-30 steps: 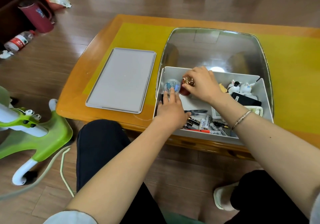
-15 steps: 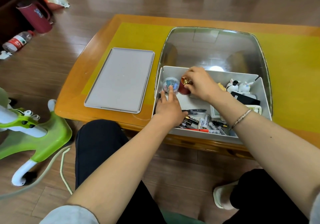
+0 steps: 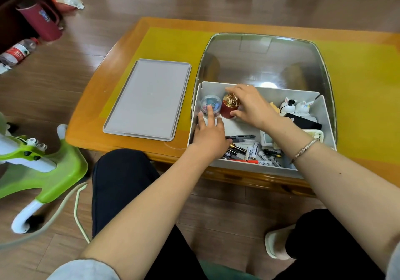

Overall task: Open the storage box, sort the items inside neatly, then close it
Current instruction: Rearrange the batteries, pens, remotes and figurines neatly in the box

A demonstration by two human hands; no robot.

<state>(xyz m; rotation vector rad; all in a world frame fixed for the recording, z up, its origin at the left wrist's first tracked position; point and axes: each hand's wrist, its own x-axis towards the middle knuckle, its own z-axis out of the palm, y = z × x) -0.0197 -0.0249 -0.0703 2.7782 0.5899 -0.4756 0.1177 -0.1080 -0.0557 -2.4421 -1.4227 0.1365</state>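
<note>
The white storage box [image 3: 326, 115] stands open at the table's near edge. Its grey lid [image 3: 149, 98] lies flat on the table to the left. In the box's far left corner sit a small clear round container [image 3: 211, 104] and a red bottle with a gold cap [image 3: 229, 106], side by side. My left hand [image 3: 210, 132] rests in the box with fingertips against the clear container. My right hand [image 3: 251, 104] curls around the red bottle. Batteries [image 3: 253, 153], pens [image 3: 240, 137], a black case [image 3: 303, 123] and two small white figures [image 3: 295, 106] fill the rest.
The box sits on a glass panel [image 3: 259, 63] set in the orange table with a yellow mat [image 3: 363, 98]. A green and white appliance [image 3: 39, 167] stands on the floor at left. Behind it are a red jug [image 3: 41, 22] and a plastic bottle [image 3: 17, 51].
My right hand has moved the red bottle left, so it now stands beside the clear container. My left hand has slid forward against that container.
</note>
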